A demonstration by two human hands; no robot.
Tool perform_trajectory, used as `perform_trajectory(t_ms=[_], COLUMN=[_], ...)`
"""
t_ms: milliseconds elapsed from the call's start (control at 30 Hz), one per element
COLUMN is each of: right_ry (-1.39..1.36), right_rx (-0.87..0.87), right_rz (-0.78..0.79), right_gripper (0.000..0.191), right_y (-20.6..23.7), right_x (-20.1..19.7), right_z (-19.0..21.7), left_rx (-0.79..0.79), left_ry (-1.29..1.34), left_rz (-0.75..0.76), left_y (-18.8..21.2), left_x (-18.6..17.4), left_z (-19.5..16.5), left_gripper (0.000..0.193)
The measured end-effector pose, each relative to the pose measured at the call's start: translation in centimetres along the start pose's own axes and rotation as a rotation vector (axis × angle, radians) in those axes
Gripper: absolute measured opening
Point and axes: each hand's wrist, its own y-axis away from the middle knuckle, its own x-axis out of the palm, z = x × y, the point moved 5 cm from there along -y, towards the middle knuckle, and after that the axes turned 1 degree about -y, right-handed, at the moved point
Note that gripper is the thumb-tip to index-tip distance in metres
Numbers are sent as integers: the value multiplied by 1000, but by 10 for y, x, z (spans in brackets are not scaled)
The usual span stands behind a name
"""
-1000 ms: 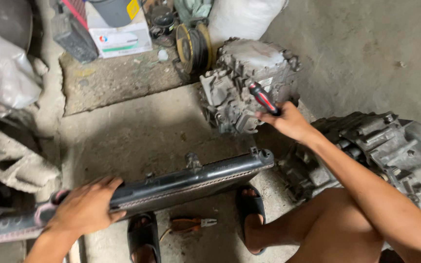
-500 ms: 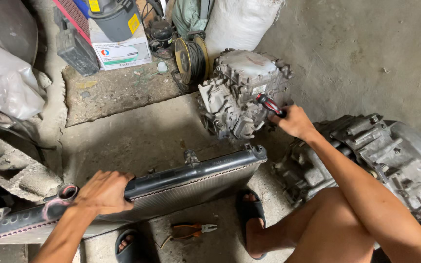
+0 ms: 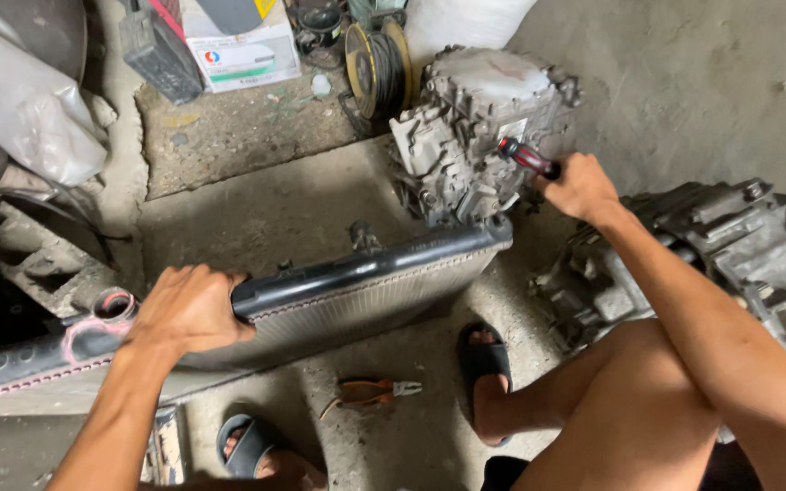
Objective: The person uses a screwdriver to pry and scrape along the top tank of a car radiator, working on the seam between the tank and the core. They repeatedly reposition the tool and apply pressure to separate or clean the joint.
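The long black-topped car radiator with its finned metal core (image 3: 347, 291) lies slanted across the concrete floor (image 3: 684, 82), its far end now just beside the foot of the grey cast-metal gearbox housing (image 3: 479, 127); a second ago that end sat a little lower and further from the casting, so the view and the radiator have both crept toward the housing. A second grey aluminium transmission casing (image 3: 730, 264) lies on the floor at the right, beside the person's bare knee

The left hand (image 3: 188, 309) is clamped over the radiator's black plastic top tank, fingers curled over its upper edge, as it was half a second ago, so it keeps the radiator steadied. The right hand (image 3: 579, 186) is closed round the red-and-black handled screwdriver (image 3: 528, 157), whose tip end points into the side of the gearbox housing; across the three moments the handle has stayed at much the same spot on the casting, which reads as continued working at one point there

Orange-handled pliers (image 3: 370, 392) lie untouched on the floor between the two black sandals (image 3: 484, 359), below the radiator
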Motion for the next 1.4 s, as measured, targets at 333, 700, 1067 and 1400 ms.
perform_trajectory(t_ms=[333, 700, 1067, 1400], right_ry=[-19, -121, -126, -60], right_rx=[38, 62, 33, -27], right_rz=[-23, -97, -143, -90], right_gripper=[42, 40, 39, 37], right_y=[1, 7, 3, 19], right_x=[-9, -18, -28, -29], right_z=[8, 9, 19, 52], left_rx=[-115, -267, -318, -381], left_ry=[6, -67, 13, 26], left_rz=[-50, -88, -195, -386], left_y=[12, -4, -60, -160], left_x=[-11, -18, -19, 17], left_z=[19, 38, 57, 74], left_gripper=[56, 60, 53, 45])
